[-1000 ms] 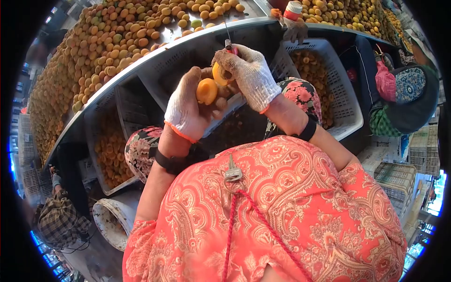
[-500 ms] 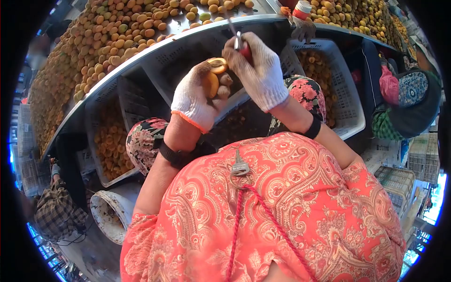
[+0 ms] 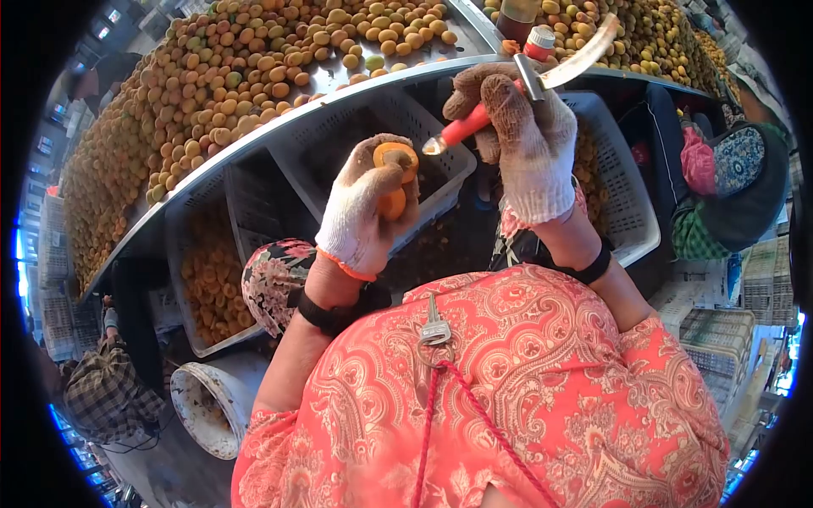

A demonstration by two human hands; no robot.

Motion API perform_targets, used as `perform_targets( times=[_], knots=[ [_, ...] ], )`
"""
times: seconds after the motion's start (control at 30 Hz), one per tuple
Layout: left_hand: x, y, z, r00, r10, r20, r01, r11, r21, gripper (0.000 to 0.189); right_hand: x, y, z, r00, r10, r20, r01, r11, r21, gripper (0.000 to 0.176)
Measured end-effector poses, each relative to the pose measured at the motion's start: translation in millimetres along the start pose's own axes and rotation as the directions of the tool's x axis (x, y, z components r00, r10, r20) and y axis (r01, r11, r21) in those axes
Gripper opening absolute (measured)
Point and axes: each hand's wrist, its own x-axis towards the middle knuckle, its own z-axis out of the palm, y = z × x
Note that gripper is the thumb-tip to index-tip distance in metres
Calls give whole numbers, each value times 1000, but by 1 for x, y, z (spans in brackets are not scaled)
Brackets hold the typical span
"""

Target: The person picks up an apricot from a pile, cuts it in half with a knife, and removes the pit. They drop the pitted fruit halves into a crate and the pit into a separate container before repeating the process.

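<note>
My left hand point(image 3: 356, 203), in a white knit glove stained brown at the fingers, is closed around a cut apricot point(image 3: 396, 154). Orange flesh shows at the top and lower down between the fingers. My right hand point(image 3: 538, 148), gloved alike, grips a knife with a red handle point(image 3: 461, 129). Its curved blade point(image 3: 584, 59) points up and right, away from the fruit. The handle's pale butt end is close to my left fingertips, with a small gap between.
Whole apricots point(image 3: 246, 51) pile on a metal-edged table point(image 3: 330, 76) ahead. Below it stand a left crate point(image 3: 227, 342) of apricot pieces, a middle crate point(image 3: 445, 186) and a right crate point(image 3: 639, 245). A dirty white bucket point(image 3: 241, 394) and a red bottle point(image 3: 539, 42) are nearby. Other people point(image 3: 745, 195) sit at both sides.
My right hand has moved right, away from my left hand, and the knife has turned so its blade points up and right. My left hand keeps the apricot, slightly lower.
</note>
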Motion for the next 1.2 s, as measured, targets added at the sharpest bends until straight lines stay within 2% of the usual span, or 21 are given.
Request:
perform_targets(
  times=[0.07, 0.13, 0.2, 0.27, 0.33, 0.4, 0.47, 0.5, 0.6, 0.63, 0.77, 0.83, 0.87, 0.93, 1.0, 1.07, 1.1, 1.13, 1.2],
  knots=[
    [2, -1, 4, 1000, -4, -21, 4, 1000, 6, 29, 0, -5, 2, 998, 37, 49, -44, 988, 147, 20],
    [0, 0, 7, 998, -13, -59, 15, 1000, 26, 28, -1, 1, -1, 994, 75, 73, -83, 991, 106, 18],
    [0, -1, 6, 997, -10, -74, 12, 999, 31, 27, -1, 5, -1, 985, 126, 116, -125, 992, -18, 17],
    [0, -1, 5, 996, -5, -90, 8, 999, 40, 27, 4, 6, -3, 979, 137, 152, -135, 991, -22, 19],
    [0, -1, 5, 992, 11, -129, 0, 996, 87, 27, 8, 7, -6, 934, 227, 277, -240, 971, 16, 23],
    [0, -2, 4, 993, 31, -114, -20, 995, 96, 28, 9, 2, -7, 932, 228, 281, -234, 972, -11, 29],
    [-1, -2, 4, 993, 52, -101, -41, 994, 105, 30, 8, -2, -10, 910, 283, 304, -294, 956, -11, 30],
    [-3, -1, 5, 995, 43, -89, -37, 997, 68, 31, 7, -3, -10, 897, 315, 311, -347, 936, 53, 30],
    [-4, -2, 11, 994, 44, -96, -45, 999, -2, 33, 2, 13, -11, 922, 253, 295, -297, 948, 118, 29],
    [-4, -3, 13, 992, 48, -119, -52, 998, -38, 34, 4, 17, -15, 899, 256, 355, -322, 937, 139, 29],
    [1, -9, 2, 997, 65, -51, -66, 998, -9, 33, 3, 28, -13, 903, 271, 334, -352, 911, 213, 30],
    [10, -14, -2, 961, 269, -57, -240, 923, 302, 29, 1, 26, -8, 902, 310, 301, -395, 873, 285, 32],
    [11, -15, 2, 960, 273, -61, -243, 922, 302, 29, 0, 28, -6, 900, 309, 306, -397, 872, 285, 32],
    [13, -17, 12, 951, 208, -228, -179, 974, 140, 24, -4, 36, -1, 894, 411, 180, -449, 801, 396, 34],
    [21, -23, 12, 931, 260, -256, -214, 957, 194, 23, -4, 39, 3, 883, 443, 153, -463, 769, 441, 34],
    [25, -27, 9, 886, 419, -199, -298, 843, 447, 26, -4, 41, 4, 802, 592, 81, -529, 641, 557, 38],
    [36, -33, -2, 803, 590, -83, -356, 587, 727, 32, -3, 46, 3, 776, 629, 52, -514, 581, 631, 33],
    [42, -39, -10, 804, 589, -87, -351, 587, 729, 32, -3, 52, 4, 773, 632, 55, -517, 577, 632, 33],
    [47, -44, -17, 736, 651, 187, -375, 160, 913, 38, -4, 60, 9, 715, 695, 77, -558, 500, 662, 32]
  ],
)
